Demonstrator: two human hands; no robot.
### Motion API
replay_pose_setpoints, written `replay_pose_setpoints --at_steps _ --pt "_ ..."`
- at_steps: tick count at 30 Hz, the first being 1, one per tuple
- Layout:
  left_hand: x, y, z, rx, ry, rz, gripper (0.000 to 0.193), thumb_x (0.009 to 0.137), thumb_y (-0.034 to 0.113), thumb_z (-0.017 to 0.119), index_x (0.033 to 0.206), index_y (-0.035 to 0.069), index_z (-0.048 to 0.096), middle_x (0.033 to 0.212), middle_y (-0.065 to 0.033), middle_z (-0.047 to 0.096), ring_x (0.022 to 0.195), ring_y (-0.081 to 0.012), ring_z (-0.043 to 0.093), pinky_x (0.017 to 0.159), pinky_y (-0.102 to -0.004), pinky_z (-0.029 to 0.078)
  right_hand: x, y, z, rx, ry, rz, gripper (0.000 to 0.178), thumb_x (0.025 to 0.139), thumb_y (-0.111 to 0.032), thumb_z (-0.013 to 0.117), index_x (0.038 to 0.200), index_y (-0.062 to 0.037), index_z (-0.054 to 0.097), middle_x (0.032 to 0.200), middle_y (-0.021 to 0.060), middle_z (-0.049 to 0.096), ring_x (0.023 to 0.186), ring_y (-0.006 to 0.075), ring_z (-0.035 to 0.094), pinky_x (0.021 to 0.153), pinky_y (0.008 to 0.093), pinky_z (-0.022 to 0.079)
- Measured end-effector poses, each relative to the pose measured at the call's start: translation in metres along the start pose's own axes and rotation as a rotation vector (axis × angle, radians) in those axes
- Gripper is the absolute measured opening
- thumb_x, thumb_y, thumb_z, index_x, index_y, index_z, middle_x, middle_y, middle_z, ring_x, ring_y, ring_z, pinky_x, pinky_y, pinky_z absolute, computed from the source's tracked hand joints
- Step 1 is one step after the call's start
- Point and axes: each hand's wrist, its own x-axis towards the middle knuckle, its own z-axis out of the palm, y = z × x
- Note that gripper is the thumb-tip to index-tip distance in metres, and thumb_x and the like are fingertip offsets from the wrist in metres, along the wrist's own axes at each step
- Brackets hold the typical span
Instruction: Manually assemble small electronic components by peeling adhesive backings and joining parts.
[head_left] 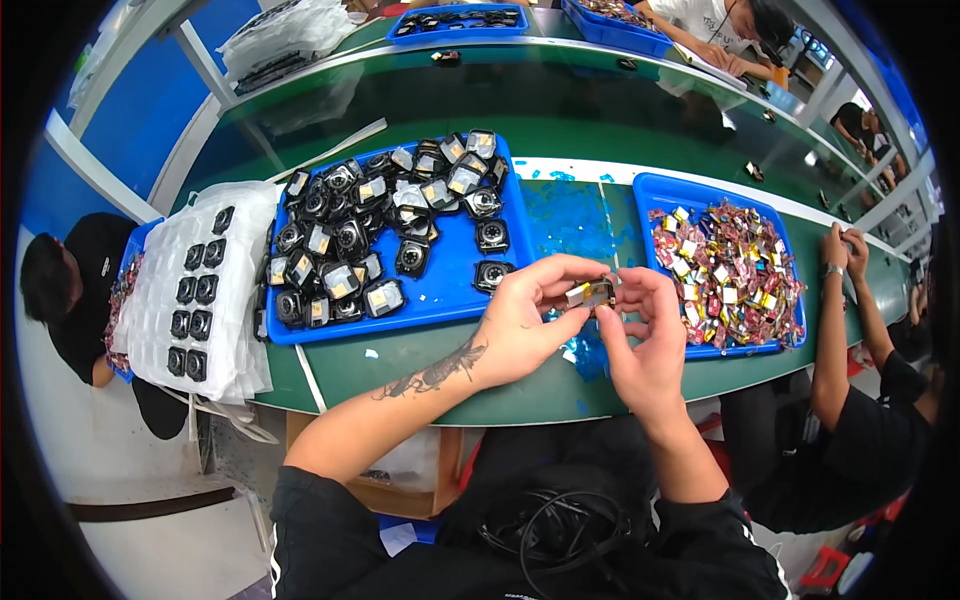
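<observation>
Obs. via head cam, remote. I have both bare hands up over the dark-green, smooth-topped bench [470,385], nr its front edge. L hand [535,318], inked forearm behind it, pinches the L side of a small, dark-and-silvery rectangular pc w/ yellowish patch [598,292]; thumb & fingers narrow on it. R hand [645,340] has the R side of same pc, thumb & fingertips likewise narrow. Pc is held btwn the two, off the bench; fine detail too small for me to read.

L of hands: large blue plastic tray w/ raised rim [452,278], loaded w/ black, squarish, round-cornered casings [350,240]; some show round dark discs, others pale rectangular inserts. Far L: stack of translucent white moulded-plastic sheets [150,300], more such casings in its pockets. R of hands: 2nd blue plastic tray [647,200], heaped w/ small pink, white & yellow pcs [728,275]. Btwn trays: bright-blue film scraps [560,225] on bench. Far R: co-worker's raised hands [848,250], nr each other. Top R: co-worker in white shirt [708,22], bent fwd.
</observation>
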Motion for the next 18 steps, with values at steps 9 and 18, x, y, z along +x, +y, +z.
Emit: replay_pose_setpoints --at_steps 9,18 --pt "0.001 0.011 -0.006 0.147 0.171 0.179 0.038 0.085 0.004 0.064 0.122 0.006 0.055 0.116 -0.0120 0.061 0.104 -0.0232 0.064 0.085 -0.0356 0.052 0.039 0.000 -0.002 -0.083 -0.195 -0.051 0.043 0.083 0.007 0.060 0.123 -0.0022 0.046 0.093 0.0110 0.064 0.081 0.0180 0.065 0.070 0.0296 0.055" --pt "-0.030 0.029 -0.101 1.752 0.347 0.176 0.053 0.069 0.037 0.080 0.102 0.004 0.055 0.081 -0.0096 0.066 0.078 -0.0307 0.065 0.069 -0.0436 0.050 0.251 0.123 0.042 -0.260 -0.121 0.345 0.044 0.072 -0.012 0.076 0.109 -0.0032 0.056 0.089 0.0144 0.069 0.080 0.0226 0.066 0.073 0.0340 0.052"
